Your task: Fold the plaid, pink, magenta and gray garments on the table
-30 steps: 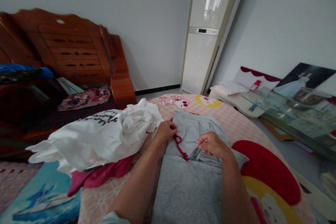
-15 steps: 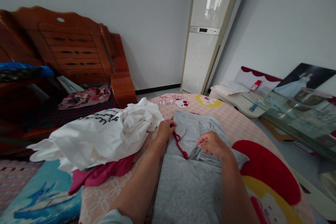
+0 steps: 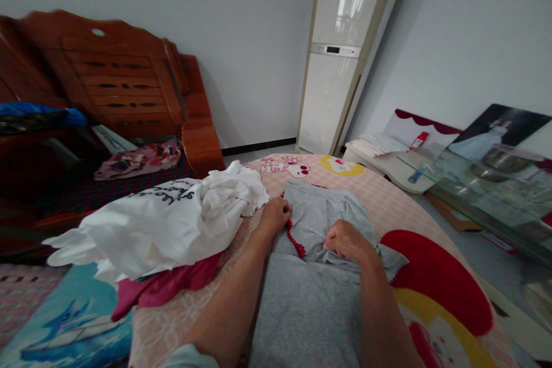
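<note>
A grey garment with red scalloped trim lies on the round table in front of me, its far part folded and rumpled. My left hand is closed on its left edge, just above the red trim. Over the middle of the cloth, my right hand pinches a fold of the grey fabric. Part of the garment with a scalloped edge sticks out to the right of my right wrist. To the left, a white garment with black lettering lies heaped over a dark pink cloth.
The round table has a pink patterned cover. A wooden bench stands at the back left, a tall white air conditioner behind. Glass shelves holding bowls are at the right, near a white stand with papers.
My right hand has closed on a fold of the grey garment. The red trim has shifted slightly, and my left hand has moved a little to the right.
</note>
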A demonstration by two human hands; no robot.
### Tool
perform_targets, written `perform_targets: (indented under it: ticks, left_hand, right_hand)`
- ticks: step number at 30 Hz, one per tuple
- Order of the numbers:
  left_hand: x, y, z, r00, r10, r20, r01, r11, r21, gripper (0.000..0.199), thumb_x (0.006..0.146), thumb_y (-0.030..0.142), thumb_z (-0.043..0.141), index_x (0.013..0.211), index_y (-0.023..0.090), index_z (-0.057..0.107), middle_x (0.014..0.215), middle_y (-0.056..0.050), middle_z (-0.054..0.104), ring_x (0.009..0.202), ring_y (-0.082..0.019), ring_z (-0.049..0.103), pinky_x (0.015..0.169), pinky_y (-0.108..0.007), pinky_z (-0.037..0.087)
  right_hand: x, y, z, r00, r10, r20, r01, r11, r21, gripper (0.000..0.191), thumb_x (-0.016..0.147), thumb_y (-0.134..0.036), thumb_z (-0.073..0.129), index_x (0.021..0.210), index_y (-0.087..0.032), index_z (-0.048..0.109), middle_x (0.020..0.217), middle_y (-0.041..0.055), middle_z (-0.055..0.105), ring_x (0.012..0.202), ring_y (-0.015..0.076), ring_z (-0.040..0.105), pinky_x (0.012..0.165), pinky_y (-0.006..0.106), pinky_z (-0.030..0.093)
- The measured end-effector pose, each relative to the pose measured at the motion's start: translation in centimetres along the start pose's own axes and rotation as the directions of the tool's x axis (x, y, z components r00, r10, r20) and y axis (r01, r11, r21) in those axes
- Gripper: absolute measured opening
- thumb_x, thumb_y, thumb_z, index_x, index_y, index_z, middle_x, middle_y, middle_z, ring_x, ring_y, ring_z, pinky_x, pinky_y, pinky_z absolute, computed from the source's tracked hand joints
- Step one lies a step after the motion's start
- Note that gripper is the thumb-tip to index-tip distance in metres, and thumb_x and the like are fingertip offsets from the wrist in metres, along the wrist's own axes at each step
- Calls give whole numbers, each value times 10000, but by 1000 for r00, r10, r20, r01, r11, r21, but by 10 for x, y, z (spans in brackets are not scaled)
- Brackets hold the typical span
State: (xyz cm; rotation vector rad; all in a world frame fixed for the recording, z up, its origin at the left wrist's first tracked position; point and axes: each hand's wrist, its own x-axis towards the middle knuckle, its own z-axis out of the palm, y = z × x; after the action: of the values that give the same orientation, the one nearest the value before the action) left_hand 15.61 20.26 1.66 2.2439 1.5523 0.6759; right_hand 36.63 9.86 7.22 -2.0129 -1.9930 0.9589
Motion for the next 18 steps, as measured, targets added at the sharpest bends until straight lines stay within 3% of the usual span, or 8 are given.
perform_targets:
  ticks: [5,10,18]
  left_hand:
    - [2,0,-1,979,-156,-135,144,985,-94,151,788,150,586,830,168,730,868,-56,733,806,-170,648,797,-262,464]
    - [3,-5,-1,975,-185,-124,162,972,-172,125,800,166,601,811,180,724,845,-51,739,807,-187,656,799,-282,463]
    - [3,-6,2,956,-224,-190,157,937,-312,136,805,153,571,808,169,706,821,-45,730,761,-168,656,760,-275,475]
  right_hand:
    - [-3,3,-4,999,1,44,-3,999,49,161,698,-216,618,558,-151,664,422,-7,538,409,95,474,477,212,337]
    - [-2,1,-4,998,-59,2,58,985,164,118,689,-169,591,724,-145,701,497,-17,582,454,104,519,462,199,336]
    - [6,-5,9,996,-44,-75,37,994,-104,163,648,-96,660,776,-182,716,580,-20,620,581,118,572,557,212,332]
